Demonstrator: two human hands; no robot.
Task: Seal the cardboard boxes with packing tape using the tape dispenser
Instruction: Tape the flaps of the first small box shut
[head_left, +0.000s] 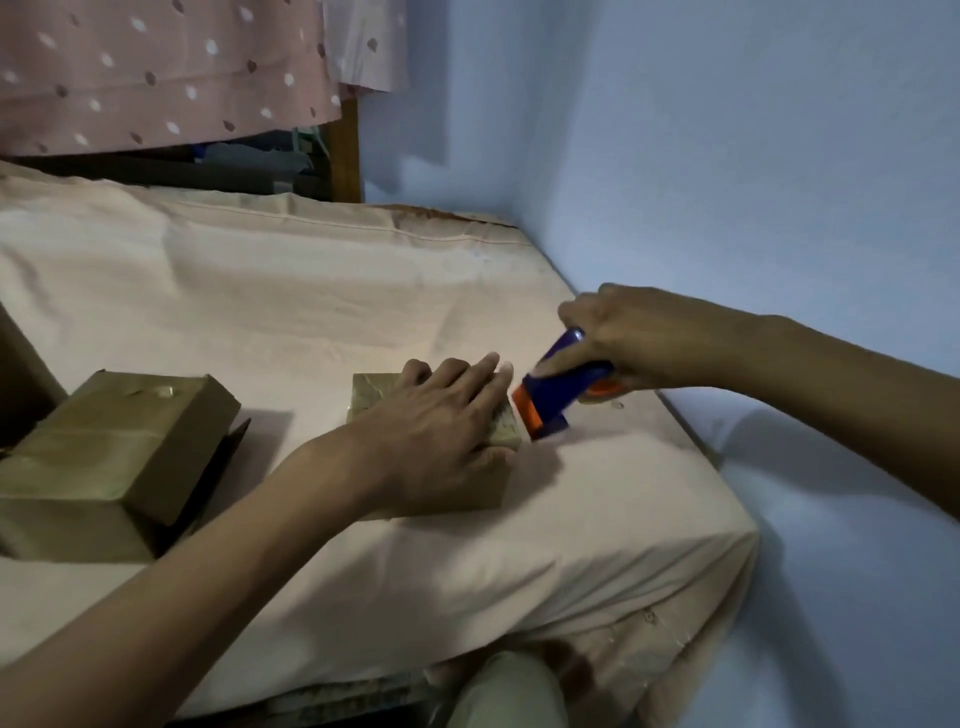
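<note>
Mostly hidden under the flat, spread left hand (441, 415), the box (371, 400); right hand (628, 338) grips dispenser (558, 389).

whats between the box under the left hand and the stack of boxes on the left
Only bare peach bedsheet lies between the small box under the left hand and the stacked boxes, as seen in the head view; a shadow falls across it.

On the bed (311, 291) we have a small box (374, 397) near the middle, with our left hand (441, 421) lying on top of it. At its 3 o'clock, just beside it, our right hand (634, 338) holds the tape dispenser (550, 400). At 9 o'clock, well apart, sits a stack of boxes (114, 441). A wall (727, 156) runs along the bed's 3 o'clock side.
</note>
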